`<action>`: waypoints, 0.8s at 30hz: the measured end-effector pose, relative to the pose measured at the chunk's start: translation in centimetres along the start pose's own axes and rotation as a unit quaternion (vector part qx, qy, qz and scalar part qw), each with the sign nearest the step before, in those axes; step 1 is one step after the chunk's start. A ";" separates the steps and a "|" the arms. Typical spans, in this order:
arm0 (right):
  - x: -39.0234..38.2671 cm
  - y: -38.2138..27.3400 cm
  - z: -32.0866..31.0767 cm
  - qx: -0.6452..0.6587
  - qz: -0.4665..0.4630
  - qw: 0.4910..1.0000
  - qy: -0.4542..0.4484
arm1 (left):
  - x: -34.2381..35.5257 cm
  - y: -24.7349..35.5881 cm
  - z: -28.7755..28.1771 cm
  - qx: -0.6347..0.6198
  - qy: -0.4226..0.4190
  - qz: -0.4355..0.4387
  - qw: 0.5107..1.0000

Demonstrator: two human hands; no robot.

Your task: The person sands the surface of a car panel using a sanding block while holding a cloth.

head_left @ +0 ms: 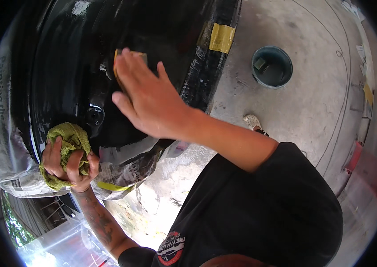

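My right hand lies across a glossy black vehicle panel, fingers stretched out and thumb spread. Beneath the fingers is a thin, yellow-edged piece of what looks like sandpaper, mostly covered by the hand, which presses it to the panel. Lower on the left, my left hand grips a bunched yellow-green cloth at the panel's lower edge. Between the hands, a round recess shows in the black surface. Whitish wet-looking streaks run near the right fingers.
Printed masking paper and plastic border the panel on the left and below. A gold-yellow sheet lies over its right edge. On the concrete floor stands a dark bucket of liquid with a small block inside. A cable trails at right.
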State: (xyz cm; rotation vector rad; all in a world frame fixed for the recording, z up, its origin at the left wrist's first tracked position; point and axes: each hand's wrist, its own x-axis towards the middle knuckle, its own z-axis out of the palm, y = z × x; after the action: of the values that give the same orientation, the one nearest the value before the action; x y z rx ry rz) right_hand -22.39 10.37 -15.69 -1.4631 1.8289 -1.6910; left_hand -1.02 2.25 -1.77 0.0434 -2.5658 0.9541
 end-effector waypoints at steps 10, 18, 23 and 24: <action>0.8 3.2 -0.2 0.020 -0.019 1.000 0.002 | -0.2 -0.1 0.0 0.008 -0.003 -0.001 1.000; -0.4 11.9 -0.9 0.033 0.021 0.999 -0.007 | 0.1 0.0 -0.3 0.011 -0.006 0.001 1.000; 2.1 6.7 -0.6 0.038 -0.077 0.996 -0.003 | -0.1 0.2 -0.1 0.012 -0.002 -0.007 1.000; 2.3 6.7 -0.7 0.040 -0.077 0.996 -0.003 | 0.0 0.2 -0.1 0.012 -0.004 -0.007 1.000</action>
State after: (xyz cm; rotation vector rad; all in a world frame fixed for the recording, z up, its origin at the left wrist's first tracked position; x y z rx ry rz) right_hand -27.21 7.80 -20.28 -1.6099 1.6618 -1.8051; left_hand -0.98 2.47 -1.82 0.0713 -2.5579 0.9826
